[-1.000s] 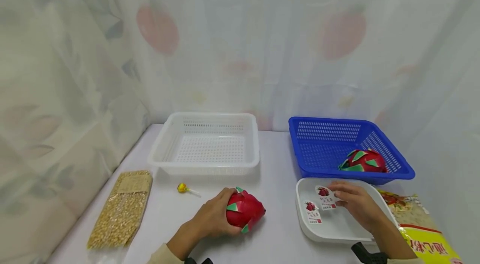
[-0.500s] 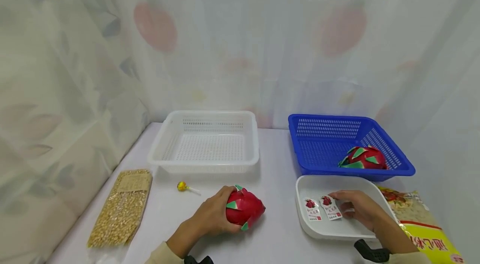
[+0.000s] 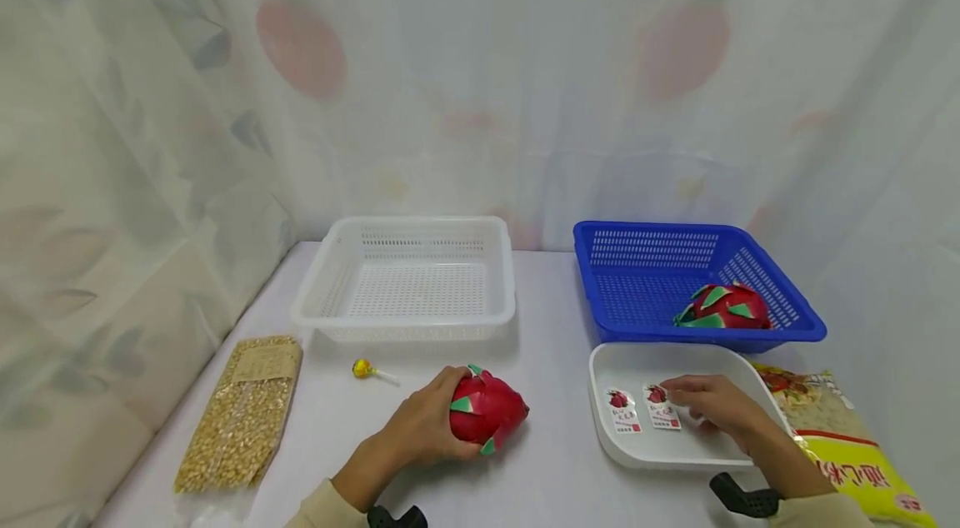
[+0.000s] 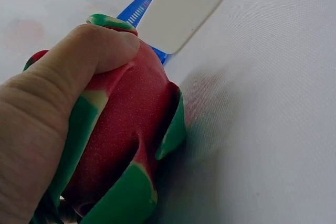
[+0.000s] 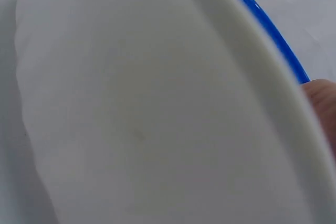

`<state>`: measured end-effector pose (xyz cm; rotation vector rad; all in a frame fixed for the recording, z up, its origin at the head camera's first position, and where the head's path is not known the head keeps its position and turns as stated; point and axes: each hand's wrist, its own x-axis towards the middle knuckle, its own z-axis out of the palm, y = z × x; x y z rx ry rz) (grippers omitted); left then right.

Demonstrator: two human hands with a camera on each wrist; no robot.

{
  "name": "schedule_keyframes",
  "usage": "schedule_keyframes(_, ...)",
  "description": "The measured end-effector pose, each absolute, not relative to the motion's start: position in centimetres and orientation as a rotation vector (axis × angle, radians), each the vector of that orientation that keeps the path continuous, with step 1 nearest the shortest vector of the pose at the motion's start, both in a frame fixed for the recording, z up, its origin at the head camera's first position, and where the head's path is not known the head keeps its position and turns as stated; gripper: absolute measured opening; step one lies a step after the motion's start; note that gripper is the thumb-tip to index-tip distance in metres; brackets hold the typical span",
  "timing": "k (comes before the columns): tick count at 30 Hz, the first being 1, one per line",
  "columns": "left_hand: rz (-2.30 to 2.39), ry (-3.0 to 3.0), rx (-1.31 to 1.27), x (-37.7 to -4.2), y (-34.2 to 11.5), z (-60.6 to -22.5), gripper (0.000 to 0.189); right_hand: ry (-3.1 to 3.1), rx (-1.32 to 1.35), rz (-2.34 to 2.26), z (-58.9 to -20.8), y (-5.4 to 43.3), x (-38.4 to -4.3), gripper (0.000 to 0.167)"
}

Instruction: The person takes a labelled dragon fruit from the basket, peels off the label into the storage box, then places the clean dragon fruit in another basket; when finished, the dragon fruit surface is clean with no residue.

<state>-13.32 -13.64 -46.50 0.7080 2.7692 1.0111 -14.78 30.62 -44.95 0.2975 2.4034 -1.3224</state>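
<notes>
My left hand (image 3: 427, 425) grips a red dragon fruit (image 3: 489, 411) with green scales on the white table. In the left wrist view the thumb (image 4: 100, 51) presses along the side of the dragon fruit (image 4: 126, 108). My right hand (image 3: 723, 413) is over a shallow white tray (image 3: 637, 459), its index finger reaching the upper right of a dragon fruit label (image 3: 662, 407). A second such label (image 3: 622, 411) lies just left of it in the tray. The right wrist view is filled by the tray's outer side (image 5: 157, 103), with a bit of finger (image 5: 321, 103) beyond its rim.
A white basket (image 3: 408, 332) stands at the back. Right of it, a blue basket (image 3: 622, 295) contains another dragon fruit (image 3: 727, 307). A bag of yellow grains (image 3: 238, 420) and a lollipop (image 3: 363, 369) lie left; a yellow food packet (image 3: 855, 470) lies right of the tray.
The right label has been lowered and straightened beside the other one, and the right hand's fingers have moved to its upper right. The left hand keeps its grip on the dragon fruit.
</notes>
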Motion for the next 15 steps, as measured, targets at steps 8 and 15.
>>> schedule_keyframes(8, 1.025, 2.773, 0.712, -13.33, -13.67, -46.39, 0.09, 2.529, 0.196, -1.145, -45.06, 30.44, -14.87, 0.044)
schedule_keyframes(15, 1.022, 2.763, 0.695, -13.24, -13.67, -46.38, 0.092, 2.707, 0.028, -0.883, -45.75, 29.9, -15.09, 0.042)
